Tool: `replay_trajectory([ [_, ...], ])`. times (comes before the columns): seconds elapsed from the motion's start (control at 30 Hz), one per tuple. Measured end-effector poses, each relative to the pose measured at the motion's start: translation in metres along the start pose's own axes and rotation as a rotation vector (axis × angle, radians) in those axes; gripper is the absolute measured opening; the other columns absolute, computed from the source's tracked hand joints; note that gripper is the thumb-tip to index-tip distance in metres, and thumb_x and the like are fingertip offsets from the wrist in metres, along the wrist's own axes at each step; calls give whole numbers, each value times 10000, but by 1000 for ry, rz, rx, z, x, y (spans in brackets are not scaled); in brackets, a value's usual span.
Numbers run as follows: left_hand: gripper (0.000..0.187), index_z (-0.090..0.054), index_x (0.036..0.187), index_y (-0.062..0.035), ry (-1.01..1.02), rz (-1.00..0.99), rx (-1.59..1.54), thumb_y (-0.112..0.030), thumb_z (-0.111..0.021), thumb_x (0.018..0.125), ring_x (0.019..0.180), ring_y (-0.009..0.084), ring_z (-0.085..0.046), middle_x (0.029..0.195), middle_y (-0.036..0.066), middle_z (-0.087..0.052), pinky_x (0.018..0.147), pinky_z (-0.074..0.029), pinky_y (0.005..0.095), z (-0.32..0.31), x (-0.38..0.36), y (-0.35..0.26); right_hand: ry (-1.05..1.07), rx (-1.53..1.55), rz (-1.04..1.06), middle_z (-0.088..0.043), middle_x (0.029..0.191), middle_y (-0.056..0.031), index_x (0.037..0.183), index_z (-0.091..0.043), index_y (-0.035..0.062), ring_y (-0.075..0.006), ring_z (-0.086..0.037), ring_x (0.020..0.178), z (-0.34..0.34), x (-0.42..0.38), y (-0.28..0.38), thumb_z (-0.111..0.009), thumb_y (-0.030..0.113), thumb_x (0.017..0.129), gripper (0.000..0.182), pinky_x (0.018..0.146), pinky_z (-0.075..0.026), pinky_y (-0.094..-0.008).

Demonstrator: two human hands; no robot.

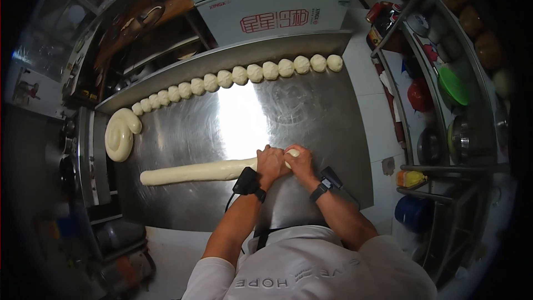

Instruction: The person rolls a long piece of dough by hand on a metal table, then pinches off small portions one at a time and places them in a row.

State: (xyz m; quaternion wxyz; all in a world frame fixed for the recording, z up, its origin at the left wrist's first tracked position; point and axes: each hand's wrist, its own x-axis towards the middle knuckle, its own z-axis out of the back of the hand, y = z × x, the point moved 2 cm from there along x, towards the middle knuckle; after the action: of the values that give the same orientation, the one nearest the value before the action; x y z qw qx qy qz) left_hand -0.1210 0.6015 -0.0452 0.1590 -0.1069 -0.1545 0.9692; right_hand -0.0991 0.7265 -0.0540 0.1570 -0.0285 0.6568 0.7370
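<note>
A long dough roll [194,173] lies across the steel table. My left hand [271,163] is wrapped over the roll's right end. Right beside it, my right hand [300,163] closes round a small piece of dough [293,153] at that end. The two hands touch or nearly touch. Whether the piece is joined to the roll is hidden by my fingers. A row of round dough balls [224,78] runs along the table's back edge. At the table's left end lies a thick coil of dough [119,140].
The steel table [183,211] has a raised back wall. Behind it stands a white chest freezer [272,16]. A metal shelf rack on the right holds a green basin [452,86], a red bowl [420,95] and a blue container [414,213]. More shelving stands at the left.
</note>
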Motion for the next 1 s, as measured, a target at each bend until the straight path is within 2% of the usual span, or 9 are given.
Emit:
replay_trajectory([
  [0.13,398,-778,837,-97,179,39,62,-471,-785,703,846,338,-729,827,137,-751,759,-577,465,8,9,-3,81,-51,18,-695,754,-68,876,-727,4,-120,-640,727,7,3,12,-711,120,775,154,684,-535,-309],
  [0.57,314,-769,784,-47,177,-50,61,-357,-742,743,774,375,-737,767,199,-727,718,-594,450,-2,12,-12,629,-331,131,-722,753,-91,843,-755,32,-160,-685,744,51,7,40,-740,166,751,163,713,-540,-308],
  [0.63,300,-773,787,-44,137,62,28,-337,-736,734,771,366,-738,760,198,-724,716,-593,452,-9,26,-1,1181,-37,164,-731,774,-81,852,-764,58,-132,-688,788,34,-27,57,-765,186,752,163,761,-536,-292],
  [0.67,287,-776,791,-42,95,166,-11,-318,-730,725,767,357,-739,752,198,-721,714,-592,454,-12,33,4,1222,-94,352,-710,770,-59,845,-738,57,-170,-672,798,16,-31,24,-772,234,828,182,804,-531,-325],
  [0.73,254,-784,781,-89,164,160,18,-321,-748,684,748,347,-733,747,165,-725,701,-592,451,-9,27,0,871,33,71,-726,949,-54,1030,-706,64,-129,-678,883,45,-5,43,-832,194,780,309,820,-544,-304],
  [0.8,229,-773,810,-69,198,72,-77,-238,-711,669,911,386,-696,885,191,-750,775,-562,492,-7,11,-2,397,135,-13,-694,1001,-63,1127,-648,50,-193,-679,928,81,49,10,-874,187,740,469,852,-550,-339],
  [0.87,225,-778,817,-74,249,85,-54,-237,-713,677,944,361,-673,902,166,-752,789,-540,479,8,7,-13,58,-575,305,-680,1082,-130,1196,-610,31,-283,-688,994,129,106,11,-900,196,702,596,881,-556,-390],
  [0.93,224,-779,824,-69,241,77,-29,-234,-712,688,947,354,-670,909,157,-750,801,-535,475,7,5,-13,-63,-748,254,-662,1153,-206,1224,-606,30,-382,-678,1044,161,157,20,-878,209,725,596,896,-556,-444],
  [1.0,218,-780,826,-65,213,87,-52,-226,-708,698,939,350,-669,908,156,-750,803,-533,473,2,6,-10,-117,-795,291,-649,1159,-231,1234,-597,18,-405,-672,1036,168,188,45,-855,214,744,587,889,-557,-460],
])
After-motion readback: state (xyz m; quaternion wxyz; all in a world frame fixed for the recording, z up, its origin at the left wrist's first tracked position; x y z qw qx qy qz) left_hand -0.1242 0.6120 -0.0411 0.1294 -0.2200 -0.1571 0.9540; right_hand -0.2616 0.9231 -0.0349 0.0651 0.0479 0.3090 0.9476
